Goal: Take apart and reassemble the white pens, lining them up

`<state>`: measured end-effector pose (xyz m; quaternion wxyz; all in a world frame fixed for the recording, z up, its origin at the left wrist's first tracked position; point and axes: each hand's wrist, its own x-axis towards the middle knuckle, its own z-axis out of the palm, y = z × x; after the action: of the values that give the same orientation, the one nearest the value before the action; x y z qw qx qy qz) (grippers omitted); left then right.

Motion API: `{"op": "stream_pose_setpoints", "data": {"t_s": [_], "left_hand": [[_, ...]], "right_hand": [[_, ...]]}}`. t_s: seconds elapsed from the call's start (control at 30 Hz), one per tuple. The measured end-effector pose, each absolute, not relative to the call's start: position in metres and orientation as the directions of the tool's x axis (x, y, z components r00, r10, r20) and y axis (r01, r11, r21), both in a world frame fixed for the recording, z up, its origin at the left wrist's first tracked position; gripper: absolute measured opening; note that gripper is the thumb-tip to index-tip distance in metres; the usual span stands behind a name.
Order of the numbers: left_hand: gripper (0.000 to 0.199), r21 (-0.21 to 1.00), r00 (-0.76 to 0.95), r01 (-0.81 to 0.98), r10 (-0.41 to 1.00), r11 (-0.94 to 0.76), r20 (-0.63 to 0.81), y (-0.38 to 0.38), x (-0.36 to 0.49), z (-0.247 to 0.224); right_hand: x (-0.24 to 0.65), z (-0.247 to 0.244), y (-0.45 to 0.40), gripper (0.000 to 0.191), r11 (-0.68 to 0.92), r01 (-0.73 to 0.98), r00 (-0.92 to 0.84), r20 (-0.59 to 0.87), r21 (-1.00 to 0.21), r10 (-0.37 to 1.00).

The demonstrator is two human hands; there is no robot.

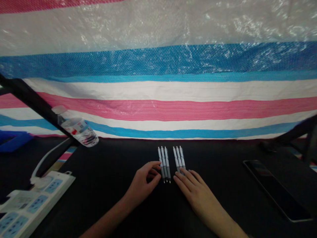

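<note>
Two groups of white-and-grey click pens lie on the black table, three in each, tips toward me. Beside the left group of pens (164, 163) is my left hand (146, 178), its fingers curved and its thumb and forefinger apart; the fingertips come up to the outer pen, and I cannot tell if they touch it. My right hand (194, 190) rests with outstretched fingers over the lower ends of the right group of pens (178, 157), hiding their tips. Nothing is gripped in either hand.
A white power strip (37, 201) with a plugged cable lies at the left. Behind it a clear plastic bottle (81, 132) leans by a black bar (34, 102). At the right lies a dark phone or tablet (274, 188). A striped plastic sheet (163, 110) hangs behind the table (119, 158).
</note>
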<state>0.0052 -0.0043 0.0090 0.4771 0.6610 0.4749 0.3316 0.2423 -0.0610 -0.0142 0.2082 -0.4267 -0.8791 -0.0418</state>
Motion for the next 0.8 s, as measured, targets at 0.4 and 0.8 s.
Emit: {"op": "stream_pose_setpoints", "data": {"t_s": [0.4,0.8], "left_hand": [[0.022,0.968,0.310,0.224,0.950,-0.111,0.037,-0.045,0.007,0.005],[0.028,0.971,0.240,0.218,0.970,-0.097,0.043,-0.052,0.002,0.003]], "right_hand": [[0.234,-0.003,-0.060,0.020,0.748,0.664,-0.647,0.502,0.001,0.574],[0.254,0.033,-0.081,0.008,0.337,0.491,0.083,0.428,-0.803,0.900]]}}
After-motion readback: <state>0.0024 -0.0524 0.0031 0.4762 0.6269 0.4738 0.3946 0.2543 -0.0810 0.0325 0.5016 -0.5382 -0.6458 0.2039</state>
